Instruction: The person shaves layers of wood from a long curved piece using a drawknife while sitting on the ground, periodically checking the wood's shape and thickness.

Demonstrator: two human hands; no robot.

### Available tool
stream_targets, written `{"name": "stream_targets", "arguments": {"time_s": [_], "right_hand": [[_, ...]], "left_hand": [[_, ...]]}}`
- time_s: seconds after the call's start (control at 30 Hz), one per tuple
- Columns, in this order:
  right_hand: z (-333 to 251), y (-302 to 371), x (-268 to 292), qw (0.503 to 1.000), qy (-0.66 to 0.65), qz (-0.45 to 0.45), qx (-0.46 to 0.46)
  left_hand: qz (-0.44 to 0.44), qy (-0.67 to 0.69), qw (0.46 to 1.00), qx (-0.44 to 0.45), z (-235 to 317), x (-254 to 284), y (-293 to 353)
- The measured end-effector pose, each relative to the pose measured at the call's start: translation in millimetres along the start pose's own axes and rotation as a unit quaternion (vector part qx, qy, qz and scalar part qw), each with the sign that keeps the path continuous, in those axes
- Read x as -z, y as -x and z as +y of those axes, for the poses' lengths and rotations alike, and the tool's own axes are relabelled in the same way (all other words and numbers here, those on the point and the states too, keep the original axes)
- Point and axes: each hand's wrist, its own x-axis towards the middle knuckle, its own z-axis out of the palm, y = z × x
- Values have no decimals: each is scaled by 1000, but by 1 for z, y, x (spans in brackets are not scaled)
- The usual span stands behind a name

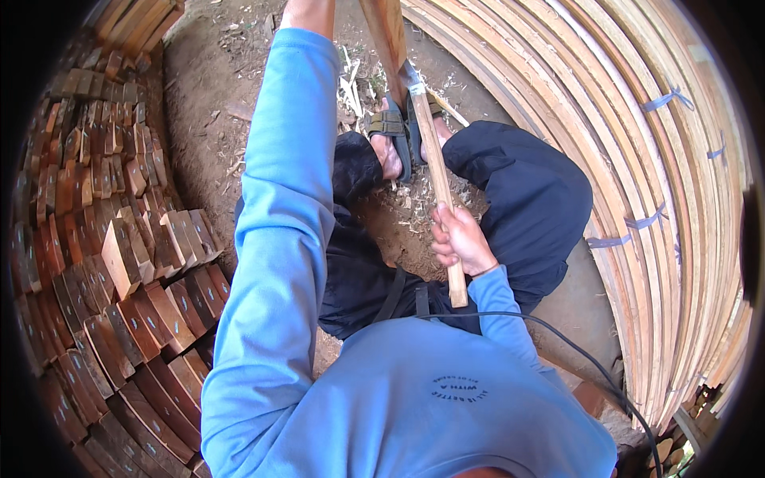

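My right hand [463,239] is wrapped around the lower part of a long, pale wooden handle [436,159]. At the handle's far end is a short metal blade [409,76], with whitish material at the joint. This blade meets the edge of an upright piece of wood [386,40] that stands between my feet and runs out past the top edge. From the shape I cannot tell the exact kind of bladed tool. My left arm in its blue sleeve [288,143] stretches up to the top edge, where the hand is cut off.
Stacked wooden blocks [151,311] line the left side. To the right, long pale planks [558,72] lie in tied bundles. Wood shavings [351,88] are scattered on the dirt floor around my sandals [390,123]. A black cable [558,331] crosses my right arm.
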Motion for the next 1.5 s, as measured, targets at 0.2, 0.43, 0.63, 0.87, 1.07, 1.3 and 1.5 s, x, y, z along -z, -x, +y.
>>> {"name": "stream_targets", "arguments": {"time_s": [0.2,0.43,0.63,0.87,1.07,1.3,1.5], "right_hand": [[29,78,-6,995,-96,24,-5],[-3,16,-20,985,101,111,88],[10,48,3,982,143,115,46],[28,66,-5,991,86,106,3],[11,16,-12,990,90,99,51],[24,36,-6,994,76,67,52],[31,45,-16,996,53,54,44]], "left_hand": [[-40,82,995,41,1,-2,8],[-49,29,998,-16,-8,-2,3],[-11,18,998,-54,-10,-12,11],[-15,14,999,-30,-4,-8,12],[-33,-41,999,-8,0,-9,14],[-46,-33,998,-7,1,-14,19],[-45,0,999,-11,-9,1,10]]}}
